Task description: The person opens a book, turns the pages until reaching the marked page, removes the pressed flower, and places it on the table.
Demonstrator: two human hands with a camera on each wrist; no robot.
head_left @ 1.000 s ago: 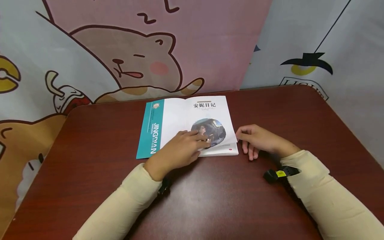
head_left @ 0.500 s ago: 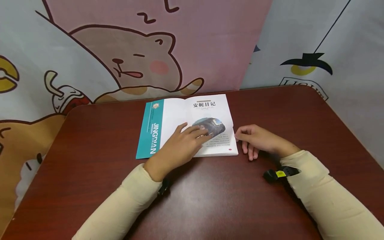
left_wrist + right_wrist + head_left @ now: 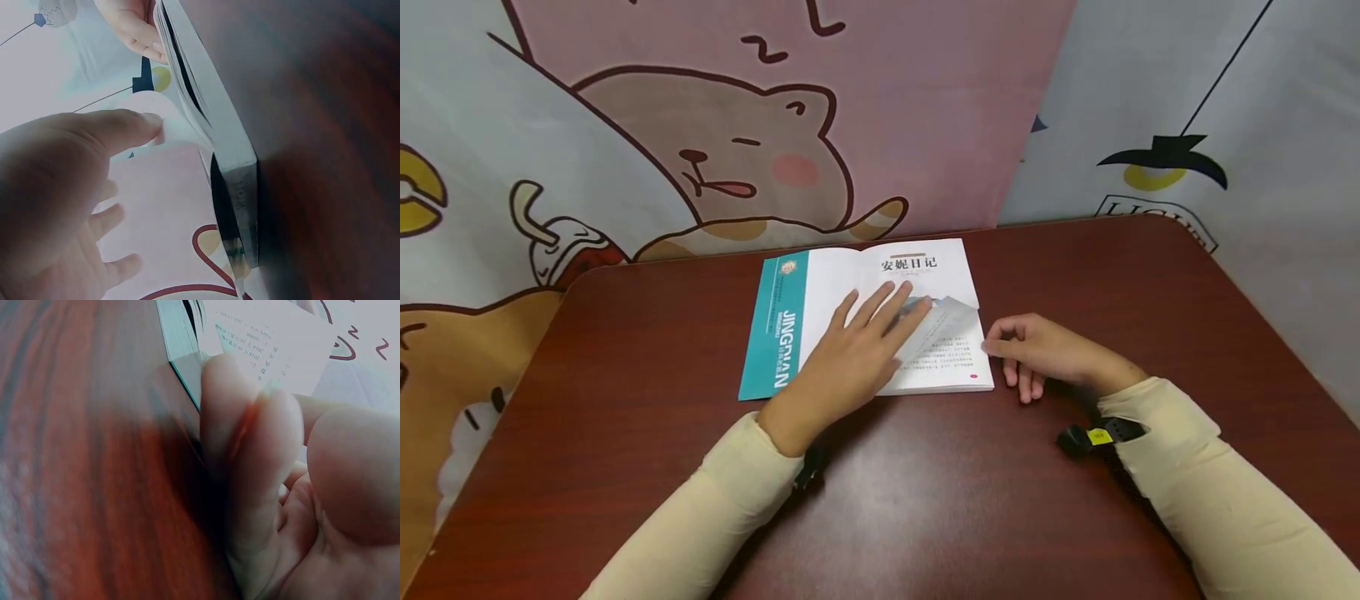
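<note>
An open book (image 3: 917,271) lies on the table, with a teal flap on its left and a title page on its right. My left hand (image 3: 842,358) reaches over it, fingers spread. Its index finger overlaps the title page, whose lower right corner is lifted and folded back, baring printed text below. In the left wrist view the left thumb (image 3: 131,131) touches the curled page (image 3: 178,128). At the book's right edge rests my right hand (image 3: 1045,350), thumb and index fingertips together right at the pages, other fingers loosely curled. The right wrist view shows the lifted page's printed back (image 3: 256,337).
The dark red-brown table (image 3: 887,500) runs back to a wall covering (image 3: 962,108) with cartoon prints. A black wrist device (image 3: 1078,440) with a yellow label sits under the right sleeve (image 3: 1165,425).
The title page's lower right corner has risen and folded toward the upper left, covering most of the round picture. My left fingers have spread and moved upward. The right hand stays nearly still.
</note>
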